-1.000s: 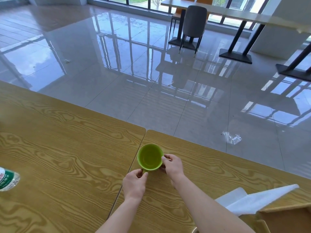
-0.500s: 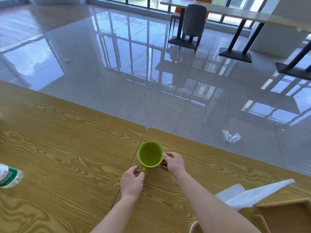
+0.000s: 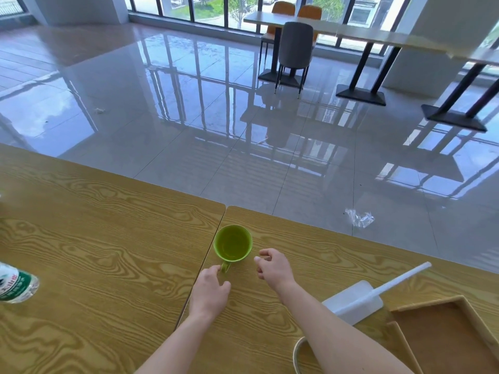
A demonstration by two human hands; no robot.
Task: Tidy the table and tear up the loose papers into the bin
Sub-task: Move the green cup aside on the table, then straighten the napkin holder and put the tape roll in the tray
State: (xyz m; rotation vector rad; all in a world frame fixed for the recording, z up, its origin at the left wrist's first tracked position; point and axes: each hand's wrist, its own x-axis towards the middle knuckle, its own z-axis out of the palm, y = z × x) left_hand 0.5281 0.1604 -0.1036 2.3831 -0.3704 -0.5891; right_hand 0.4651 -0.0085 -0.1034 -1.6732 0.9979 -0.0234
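Green mug (image 3: 232,242): handle (image 3: 225,265) met by left hand (image 3: 210,290), grip indiscernible; right hand (image 3: 272,268) loosely curled, empty. Water bottle (image 3: 13,284) cropped left.

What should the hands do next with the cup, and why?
Probably the left hand should pinch the handle of the green mug: that hand's fingertips sit at it, it points toward the person, and the right hand holds nothing.

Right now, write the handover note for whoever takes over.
Left hand: fingertips at the handle of the round green cup; grip unclear.
Right hand: loosely curled, empty, right of the cup.
Cup upright by the seam of the wood-grain table; clear plastic water bottle at the left edge; white plastic scoop and wooden tray right.
Done: cannot tell. Left: papers and bin are out of view; find them, tear, bin.
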